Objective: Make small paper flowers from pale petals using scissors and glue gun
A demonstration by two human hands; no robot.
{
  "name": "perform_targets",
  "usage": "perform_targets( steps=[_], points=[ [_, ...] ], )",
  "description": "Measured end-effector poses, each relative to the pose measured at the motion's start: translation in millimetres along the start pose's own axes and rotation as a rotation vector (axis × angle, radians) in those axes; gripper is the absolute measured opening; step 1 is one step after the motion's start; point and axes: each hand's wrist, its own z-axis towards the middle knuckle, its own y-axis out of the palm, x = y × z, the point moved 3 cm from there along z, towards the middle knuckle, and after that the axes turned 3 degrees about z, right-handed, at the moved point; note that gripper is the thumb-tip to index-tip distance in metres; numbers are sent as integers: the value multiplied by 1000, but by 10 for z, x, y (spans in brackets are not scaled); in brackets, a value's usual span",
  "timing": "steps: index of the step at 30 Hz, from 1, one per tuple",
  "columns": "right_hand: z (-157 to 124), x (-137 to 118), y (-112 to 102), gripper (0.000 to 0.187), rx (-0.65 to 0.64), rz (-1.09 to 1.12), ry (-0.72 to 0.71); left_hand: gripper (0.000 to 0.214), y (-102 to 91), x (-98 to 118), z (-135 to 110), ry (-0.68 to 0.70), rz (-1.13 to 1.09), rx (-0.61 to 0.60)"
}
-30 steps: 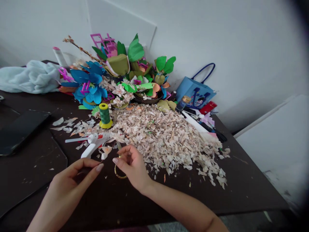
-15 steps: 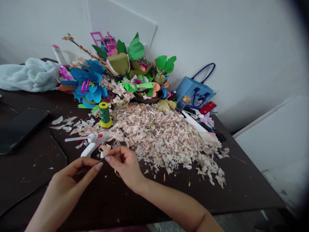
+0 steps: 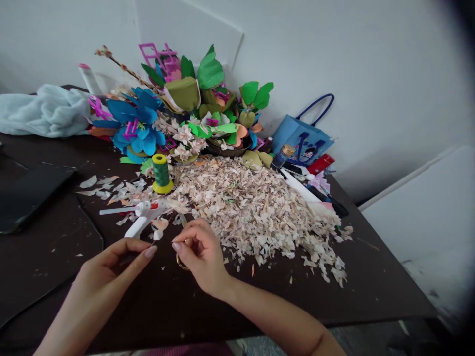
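My left hand (image 3: pixel 106 269) pinches a thin dark stem (image 3: pixel 153 243) between thumb and forefinger. Right by the stem's tip is a small white and peach paper petal piece (image 3: pixel 159 229), which looks attached. My right hand (image 3: pixel 203 259), with a ring on one finger, is closed in a pinch a short way to the right; anything between its fingertips is too small to make out. Just beyond the left fingers lies a white glue gun (image 3: pixel 139 225) with a glue stick in its back. A spool of green thread (image 3: pixel 162 174) stands upright behind it.
A wide heap of pale petal scraps (image 3: pixel 252 207) covers the middle of the dark table (image 3: pixel 371 296). Behind it are paper flowers (image 3: pixel 137 121) and leaves. A blue bag (image 3: pixel 302 138) and a small jar (image 3: pixel 282 155) stand right; a black flat object (image 3: pixel 33 198) lies left.
My right hand has drawn back to the right, away from the petal piece, opening a gap between the hands. My left hand keeps its pinch on the stem, nearly still.
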Motion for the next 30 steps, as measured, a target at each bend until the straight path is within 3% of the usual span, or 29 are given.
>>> perform_targets(
  steps=[8, 12, 15, 17, 30],
  points=[
    [6, -44, 44, 2, -16, -12, -39, 55, 41, -36, -9, -27, -86, -75],
    [-3, 33, 93, 9, -45, 131, 158, 50, 65, -28, -35, -44, -88, -106],
    [-26, 104, 133, 21, -82, 275, 363, 46, 82, -9, -35, 12, -50, -116],
    [-34, 123, 144, 27, -91, 302, 428, 44, 87, 4, -28, 63, -40, -110],
    [-3, 114, 128, 31, -84, 289, 439, 42, 108, -12, 14, 75, -131, -155]
  ],
)
